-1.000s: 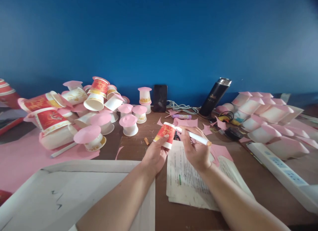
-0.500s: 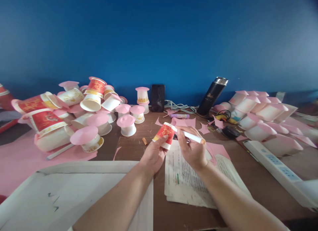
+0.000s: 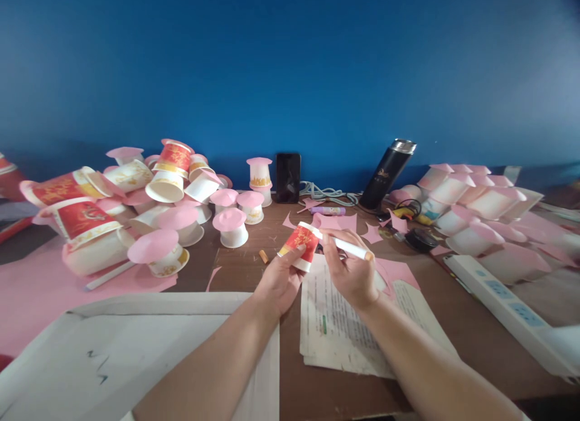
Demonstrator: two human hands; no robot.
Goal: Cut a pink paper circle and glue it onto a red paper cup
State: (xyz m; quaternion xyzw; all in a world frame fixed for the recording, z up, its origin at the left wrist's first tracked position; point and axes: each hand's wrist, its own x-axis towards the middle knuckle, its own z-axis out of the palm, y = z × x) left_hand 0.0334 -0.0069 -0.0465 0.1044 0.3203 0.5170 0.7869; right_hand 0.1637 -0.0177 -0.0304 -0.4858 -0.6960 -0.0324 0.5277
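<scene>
A red and white paper cup with gold print is tilted in my left hand, whose fingers close round its lower side. My right hand grips a white marker with an orange end. The marker's other end points at the cup's rim, and whether it touches cannot be made out. A small orange cap lies on the brown table to the left of the cup. Printed sheets lie beneath my right hand, beside pink paper with a curved cut.
Many cups with pink paper discs are piled at the left, and more cups at the right. A phone, a black flask and cables stand or lie along the wall. A power strip lies right; white board front left.
</scene>
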